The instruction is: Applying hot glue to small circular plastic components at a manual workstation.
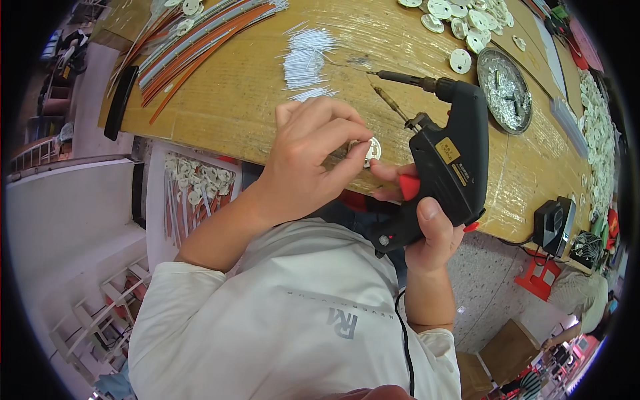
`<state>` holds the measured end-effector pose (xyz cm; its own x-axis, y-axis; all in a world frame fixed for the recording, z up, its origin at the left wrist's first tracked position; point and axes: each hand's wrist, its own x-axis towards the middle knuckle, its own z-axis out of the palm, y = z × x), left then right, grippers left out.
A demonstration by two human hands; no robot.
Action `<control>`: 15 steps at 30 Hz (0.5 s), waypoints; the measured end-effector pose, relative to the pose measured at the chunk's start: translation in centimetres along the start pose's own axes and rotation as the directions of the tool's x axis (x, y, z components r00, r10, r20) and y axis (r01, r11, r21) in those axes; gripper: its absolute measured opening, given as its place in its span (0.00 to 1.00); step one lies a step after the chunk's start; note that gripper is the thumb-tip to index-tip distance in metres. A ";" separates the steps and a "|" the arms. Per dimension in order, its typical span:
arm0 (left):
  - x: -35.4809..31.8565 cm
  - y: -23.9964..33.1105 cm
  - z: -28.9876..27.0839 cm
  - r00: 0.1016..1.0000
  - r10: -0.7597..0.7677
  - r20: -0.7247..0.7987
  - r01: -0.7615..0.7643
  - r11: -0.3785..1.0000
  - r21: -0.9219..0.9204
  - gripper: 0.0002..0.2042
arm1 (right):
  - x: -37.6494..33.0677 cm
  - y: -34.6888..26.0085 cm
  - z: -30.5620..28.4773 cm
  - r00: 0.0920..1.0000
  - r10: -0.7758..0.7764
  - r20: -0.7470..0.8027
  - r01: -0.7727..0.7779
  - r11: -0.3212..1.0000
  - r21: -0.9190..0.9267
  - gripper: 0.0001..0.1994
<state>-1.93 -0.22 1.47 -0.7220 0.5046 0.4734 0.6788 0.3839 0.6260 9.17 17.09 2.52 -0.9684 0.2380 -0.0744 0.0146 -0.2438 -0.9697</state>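
White plastic makes up the small disc (375, 148), lying face-up near the table's (227, 93) close edge, between the hands. Being round, it has no long axis. It sits to the right of the left hand (300, 150), the nearer one, whose bent thumb and forefinger meet at its left rim; whether they pinch the disc or something fine on it, I can't tell, as the fingers cover that spot. The right hand (435, 240) grips the black soldering gun (461, 167) by its handle, thumb at the back, with a fingertip just beside the disc's lower right. The gun's two prongs run leftward, their ends beyond the disc and apart from it.

Counted: two hands, one gun, one disc at the fingers, one loose disc (460, 61) near one round dish (529, 107), one black bar (121, 103) at the left and one fan (587, 247) at the right. White wires (307, 63) lie in one heap with a smaller bunch below; the discs in the far pile (470, 20) and the orange strips (200, 60) overlap too much to count.
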 end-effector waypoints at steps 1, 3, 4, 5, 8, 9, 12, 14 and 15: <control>0.0 -0.2 0.1 1.000 0.020 0.009 -0.020 1.000 0.002 0.06 | -0.1 -0.1 0.1 1.000 0.003 -0.006 -0.003 1.000 0.019 0.32; 0.1 -0.2 0.4 0.999 0.041 0.022 -0.041 0.999 0.005 0.06 | -0.4 -0.3 0.0 1.000 0.002 -0.011 -0.001 0.997 0.075 0.32; 0.1 -0.2 0.6 0.999 0.029 0.031 -0.028 0.999 -0.038 0.06 | -0.4 -0.3 -0.1 1.000 0.004 -0.013 -0.002 0.991 0.134 0.33; 0.1 -0.2 0.7 0.999 0.017 0.041 -0.013 0.997 -0.080 0.06 | -0.4 -0.1 -0.2 1.000 0.005 -0.015 -0.003 0.990 0.138 0.33; -0.1 0.3 0.4 0.997 0.044 0.056 -0.038 0.993 -0.113 0.05 | -0.2 0.1 0.1 0.994 -0.105 0.042 0.099 0.987 0.129 0.33; -0.1 0.3 0.4 0.997 0.047 0.057 -0.040 0.993 -0.113 0.05 | -0.2 0.1 0.5 0.994 -0.104 0.041 0.099 0.989 0.113 0.33; -0.4 0.3 0.3 0.996 0.051 0.076 -0.041 0.991 -0.126 0.06 | -0.1 0.0 0.7 0.997 -0.076 0.020 0.074 0.994 0.084 0.33; -0.7 0.4 0.3 0.996 -0.041 0.077 0.059 0.965 -0.256 0.06 | -0.1 0.0 0.7 0.999 -0.047 0.002 0.047 0.996 0.073 0.33; -0.8 0.4 0.3 0.996 -0.040 0.082 0.060 0.965 -0.257 0.06 | -0.1 0.1 0.7 0.999 -0.044 -0.011 0.044 0.998 0.045 0.33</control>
<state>-1.01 -0.19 1.16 -0.7354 0.5505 0.3952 0.5766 0.2020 0.7916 9.08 16.34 2.57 -0.9653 0.2588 -0.0342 -0.0396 -0.2748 -0.9607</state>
